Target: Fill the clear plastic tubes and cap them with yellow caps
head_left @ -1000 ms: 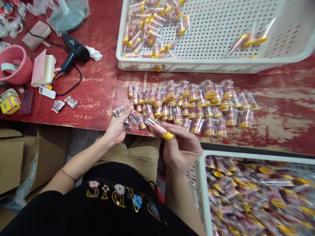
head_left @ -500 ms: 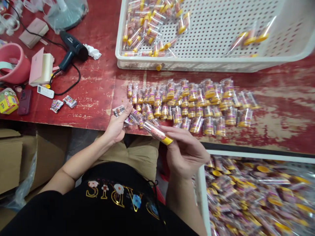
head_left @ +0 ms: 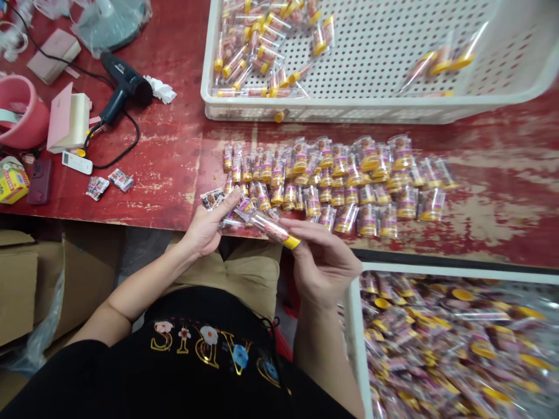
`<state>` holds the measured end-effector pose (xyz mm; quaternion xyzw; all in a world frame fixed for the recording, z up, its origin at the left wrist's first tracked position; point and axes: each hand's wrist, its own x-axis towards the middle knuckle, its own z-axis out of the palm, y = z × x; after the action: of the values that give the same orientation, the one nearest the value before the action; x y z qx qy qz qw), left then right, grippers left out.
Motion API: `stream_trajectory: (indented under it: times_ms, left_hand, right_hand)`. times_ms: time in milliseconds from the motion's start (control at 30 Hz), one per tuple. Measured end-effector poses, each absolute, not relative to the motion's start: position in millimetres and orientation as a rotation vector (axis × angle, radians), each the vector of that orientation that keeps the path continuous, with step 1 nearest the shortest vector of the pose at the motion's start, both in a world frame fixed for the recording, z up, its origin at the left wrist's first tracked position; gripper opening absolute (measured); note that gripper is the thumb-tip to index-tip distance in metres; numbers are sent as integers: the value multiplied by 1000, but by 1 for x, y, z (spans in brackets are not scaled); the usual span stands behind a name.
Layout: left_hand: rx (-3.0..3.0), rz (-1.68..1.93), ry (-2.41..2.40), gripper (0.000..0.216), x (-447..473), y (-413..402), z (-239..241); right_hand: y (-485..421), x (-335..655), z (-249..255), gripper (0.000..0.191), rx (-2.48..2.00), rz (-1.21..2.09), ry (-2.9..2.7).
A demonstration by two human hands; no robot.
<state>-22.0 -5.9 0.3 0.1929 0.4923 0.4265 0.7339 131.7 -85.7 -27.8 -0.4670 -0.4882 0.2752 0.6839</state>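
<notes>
My right hand [head_left: 325,259] pinches a clear tube with a yellow cap [head_left: 275,228] by its capped end. The tube slants up and left, and reddish contents show inside it. My left hand [head_left: 212,224] is closed on small printed plastic sleeves [head_left: 212,199], its thumb pressed on top. The tube's far end meets a printed sleeve [head_left: 245,208] beside my left fingers; whether it sits inside the sleeve I cannot tell. Just beyond both hands, rows of sleeved tubes [head_left: 338,160] with yellow caps stand or lean together on the red table.
A white perforated crate [head_left: 349,110] at the back holds loose tubes. Another white crate [head_left: 364,349], lower right, is full of sleeved tubes. On the left are a heat gun [head_left: 122,87], a pink basket [head_left: 30,131], a phone [head_left: 41,180] and two sleeve stacks [head_left: 96,188]. Cardboard boxes [head_left: 78,279] stand below.
My right hand has moved slightly left, bringing the tube's far end up against the printed sleeve at my left hand. The whole view has shifted a little.
</notes>
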Motion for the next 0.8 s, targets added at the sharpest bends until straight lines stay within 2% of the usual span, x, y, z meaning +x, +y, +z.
stream_trajectory:
  times_ms: [167,333,467,633,800]
  left_hand:
    - [466,951,1070,51,-22,-5,-3]
    - [555,944,1085,51,-24,-6,17]
    - [587,1017,1148,47,-27,8,15]
    - [652,1022,1030,44,-19,8,10]
    - [708,1072,1048,45,-9,-3,4]
  right_hand:
    - [-87,129,-37,31,-1080,556,-1179]
    - [-84,124,-24,48,-1116,592,-1390]
    - [-65,127,-20,43,-1087,577,-1764]
    - [-55,120,-21,40,-1169,591,-1533]
    - [-51,110,-26,28,-1165,585,-1185]
